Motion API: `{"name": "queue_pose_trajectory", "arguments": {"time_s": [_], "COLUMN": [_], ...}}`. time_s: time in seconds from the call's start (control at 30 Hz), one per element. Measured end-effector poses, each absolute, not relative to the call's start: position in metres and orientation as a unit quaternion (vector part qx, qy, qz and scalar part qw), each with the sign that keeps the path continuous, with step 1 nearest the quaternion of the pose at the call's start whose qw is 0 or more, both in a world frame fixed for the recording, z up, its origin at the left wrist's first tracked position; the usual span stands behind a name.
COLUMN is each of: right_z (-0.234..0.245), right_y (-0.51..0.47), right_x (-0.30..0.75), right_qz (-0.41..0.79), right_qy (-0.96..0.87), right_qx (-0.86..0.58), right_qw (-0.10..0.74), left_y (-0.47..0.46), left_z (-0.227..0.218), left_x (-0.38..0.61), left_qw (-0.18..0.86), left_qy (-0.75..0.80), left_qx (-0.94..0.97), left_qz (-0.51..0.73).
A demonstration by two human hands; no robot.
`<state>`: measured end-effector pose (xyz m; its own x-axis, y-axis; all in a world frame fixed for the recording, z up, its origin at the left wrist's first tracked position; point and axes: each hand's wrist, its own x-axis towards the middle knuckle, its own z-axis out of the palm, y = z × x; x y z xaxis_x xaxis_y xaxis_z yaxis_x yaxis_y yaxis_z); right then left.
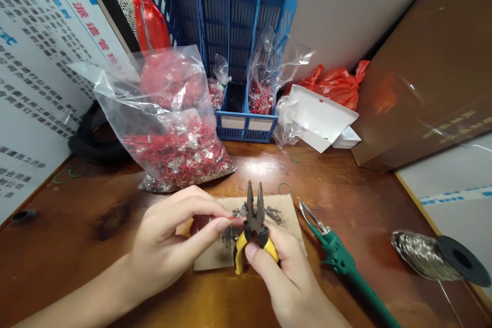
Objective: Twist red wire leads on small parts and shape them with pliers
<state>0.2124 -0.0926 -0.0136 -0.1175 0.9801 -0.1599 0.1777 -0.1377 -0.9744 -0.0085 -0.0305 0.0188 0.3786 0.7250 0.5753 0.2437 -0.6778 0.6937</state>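
1. Your right hand (292,277) has its grip pressed around the yellow handles of the pliers (254,225), which stand upright over the cardboard pad (286,220), jaws slightly apart at the tips.
2. Your left hand (172,241) pinches a small red-wired part (235,215) between thumb and forefinger and holds it against the left side of the pliers, low on the jaws. The part is too small to make out in detail.
3. Judged from this, you are mid-way through working one part: it is picked and brought to the pliers, but I cannot tell whether the jaws have bitten it yet. No finished pieces show on the pad, only dark scorch marks.
4. Much looks left: the big clear bag (172,128) behind the pad, to its left, is still heaped with red-wired parts.
5. The soldering iron (342,261) lies on the bench (77,277) just right of the pad, untouched, and the solder spool (442,259) lies further right.
6. Count: one pair of pliers, one iron, one spool, one pad, one big bag, two smaller bags in the blue rack (230,25) behind the pad, one part in hand.
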Motion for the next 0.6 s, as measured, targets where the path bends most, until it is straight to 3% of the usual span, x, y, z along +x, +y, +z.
{"name": "queue_pose_trajectory", "arguments": {"time_s": [0.1, 0.27, 0.6], "right_z": [-0.012, -0.003, -0.014], "right_y": [-0.09, -0.088, -0.098], "right_x": [0.211, 0.201, 0.192], "right_qz": [0.507, 0.542, 0.574], "right_qy": [-0.561, -0.502, -0.474], "right_qx": [-0.536, -0.518, -0.536], "right_qw": [0.374, 0.431, 0.398], "left_y": [-0.031, -0.031, -0.032], "left_z": [0.02, 0.02, 0.022], "left_x": [-0.008, -0.006, -0.011], "left_qw": [0.255, 0.281, 0.291], "left_qy": [0.312, 0.344, 0.34], "left_qx": [0.782, 0.75, 0.709], "left_qz": [0.476, 0.49, 0.545]}}
